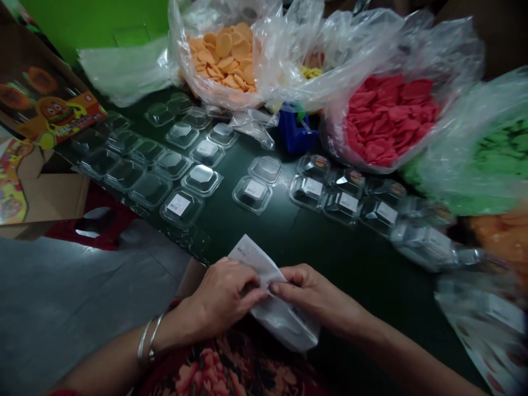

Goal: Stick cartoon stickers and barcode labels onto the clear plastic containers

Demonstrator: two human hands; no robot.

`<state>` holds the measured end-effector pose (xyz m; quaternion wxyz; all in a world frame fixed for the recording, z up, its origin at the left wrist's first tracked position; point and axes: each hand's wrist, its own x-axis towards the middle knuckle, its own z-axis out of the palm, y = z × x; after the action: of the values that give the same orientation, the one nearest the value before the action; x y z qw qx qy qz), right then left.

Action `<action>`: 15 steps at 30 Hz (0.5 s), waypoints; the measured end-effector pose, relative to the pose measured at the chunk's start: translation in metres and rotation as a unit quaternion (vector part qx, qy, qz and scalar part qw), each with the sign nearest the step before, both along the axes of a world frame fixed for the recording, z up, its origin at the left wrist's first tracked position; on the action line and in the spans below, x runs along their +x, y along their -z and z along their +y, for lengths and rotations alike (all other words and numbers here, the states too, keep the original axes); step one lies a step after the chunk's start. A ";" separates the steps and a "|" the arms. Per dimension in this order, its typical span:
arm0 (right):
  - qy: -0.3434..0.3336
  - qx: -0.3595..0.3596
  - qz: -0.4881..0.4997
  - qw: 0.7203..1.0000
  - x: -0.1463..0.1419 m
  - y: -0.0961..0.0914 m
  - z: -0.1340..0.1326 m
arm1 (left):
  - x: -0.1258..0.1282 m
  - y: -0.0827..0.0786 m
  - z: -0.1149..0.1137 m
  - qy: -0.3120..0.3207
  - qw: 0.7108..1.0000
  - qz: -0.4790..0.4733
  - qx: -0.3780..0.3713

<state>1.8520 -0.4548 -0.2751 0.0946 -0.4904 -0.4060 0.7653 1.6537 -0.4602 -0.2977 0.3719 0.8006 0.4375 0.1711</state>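
Low in front of my body, both hands grip one sheet of white label paper [289, 324]. My left hand [231, 286], with two silver bangles on its wrist, has its thumb and fingers closed at the sheet's middle. From the other side, my right hand [311, 291] pinches the sheet's edge, its thumb on top. Ahead on the dark green table [272, 242] lie rows of clear plastic clamshell boxes. One box with a white label [179, 204] sits just beyond my left hand. Another labelled box [252, 192] is straight ahead.
Plastic bags at the back hold orange discs [225, 52], red pieces [391, 118] and green pieces [503, 151]. A blue tape dispenser [295, 129] stands between bags. Filled labelled boxes [342, 204] line the right. A printed carton [49, 104] is at left, with a red stool [99, 220] below.
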 end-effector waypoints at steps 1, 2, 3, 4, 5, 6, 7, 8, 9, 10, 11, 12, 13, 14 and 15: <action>-0.018 0.021 0.008 1.000 0.000 0.000 0.000 | 0.000 0.000 0.001 -0.009 1.000 -0.004 -0.020; -0.039 0.042 0.014 0.998 0.001 -0.001 0.000 | -0.001 -0.001 0.002 -0.014 0.999 -0.005 -0.036; -0.058 0.061 0.018 0.996 0.002 -0.001 0.000 | -0.001 -0.001 0.002 -0.017 0.999 -0.003 -0.045; -0.071 0.072 0.021 0.995 0.002 -0.001 0.000 | -0.001 -0.002 0.002 -0.017 0.999 -0.001 -0.048; -0.076 0.075 0.023 0.994 0.003 0.000 0.000 | 0.000 -0.004 0.002 -0.015 0.999 0.000 -0.046; -0.075 0.071 0.025 0.994 0.003 0.000 -0.001 | 0.000 -0.005 0.001 -0.012 0.999 0.002 -0.041; -0.068 0.063 0.028 0.995 0.003 0.001 -0.002 | 0.001 -0.006 -0.001 -0.009 0.999 0.002 -0.034; -0.060 0.058 0.029 0.996 0.002 0.001 -0.004 | 0.001 -0.007 -0.002 -0.008 1.000 0.004 -0.026; -0.056 0.061 0.028 0.996 0.001 0.001 -0.006 | 0.001 -0.008 -0.005 -0.008 1.000 0.006 -0.019; -0.055 0.071 0.025 0.996 0.000 0.001 -0.009 | 0.001 -0.009 -0.007 -0.008 1.000 0.009 -0.013; -0.056 0.090 0.020 0.994 -0.001 0.001 -0.011 | 0.001 -0.009 -0.010 -0.011 1.000 0.012 -0.008; -0.058 0.114 0.013 0.992 -0.003 0.000 -0.014 | 0.000 -0.008 -0.013 -0.015 1.000 0.013 -0.004; -0.061 0.142 0.006 0.988 -0.004 -0.001 -0.016 | -0.001 -0.008 -0.016 -0.021 1.000 0.013 0.000; -0.064 0.169 -0.002 0.984 -0.006 -0.002 -0.018 | -0.002 -0.007 -0.019 -0.027 1.000 0.011 0.003; -0.067 0.192 -0.011 0.979 -0.008 -0.003 -0.020 | -0.003 -0.006 -0.022 -0.033 0.999 0.007 0.005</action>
<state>1.8442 -0.4747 -0.2724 0.1311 -0.4427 -0.5788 0.6722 1.6512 -0.4824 -0.2919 0.3591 0.7886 0.4657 0.1797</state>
